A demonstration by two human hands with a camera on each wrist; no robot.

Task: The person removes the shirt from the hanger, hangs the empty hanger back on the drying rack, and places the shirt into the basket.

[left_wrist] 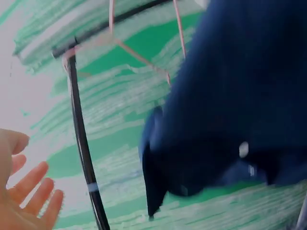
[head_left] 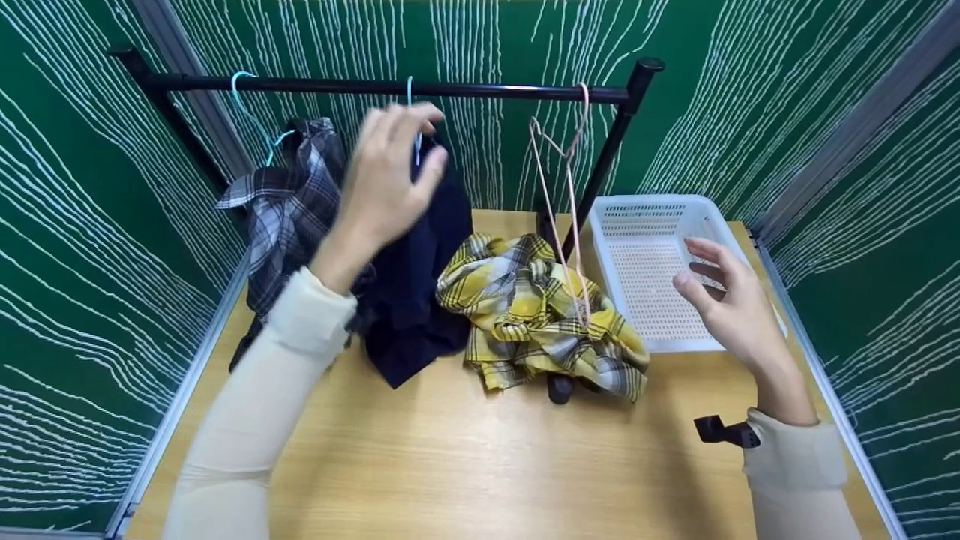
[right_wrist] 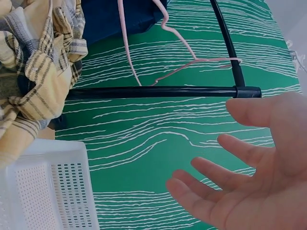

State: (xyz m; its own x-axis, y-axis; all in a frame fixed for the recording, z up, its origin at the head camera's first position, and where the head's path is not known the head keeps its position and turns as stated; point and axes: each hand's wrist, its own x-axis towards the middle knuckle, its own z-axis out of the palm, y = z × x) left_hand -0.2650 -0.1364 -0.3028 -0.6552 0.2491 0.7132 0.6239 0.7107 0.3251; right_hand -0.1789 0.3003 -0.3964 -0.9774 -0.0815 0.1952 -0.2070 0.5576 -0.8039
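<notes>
The left grip [head_left: 386, 176] is released, its fingers loosely bent and its thumb apart, raised in front of a navy garment [head_left: 420, 285] that hangs on a light-blue hanger [head_left: 410, 90] from the black rail [head_left: 495, 90]. The hand is blurred, so whether its fingertips brush that hanger is hard to say; the left wrist view shows the palm and fingers apart from the cloth. To the left of this grip, a dark plaid shirt [head_left: 289, 202] hangs on a turquoise hanger [head_left: 236, 88]. The right grip [head_left: 731, 307] is also released, thumb and fingers spread around nothing, above the right part of a white basket [head_left: 645, 200]. Between the two grips, a yellow plaid shirt [head_left: 510, 292] lies bunched on the worktop [head_left: 465, 465], with a pink hanger [head_left: 574, 217] reaching from the rail down to it.
</notes>
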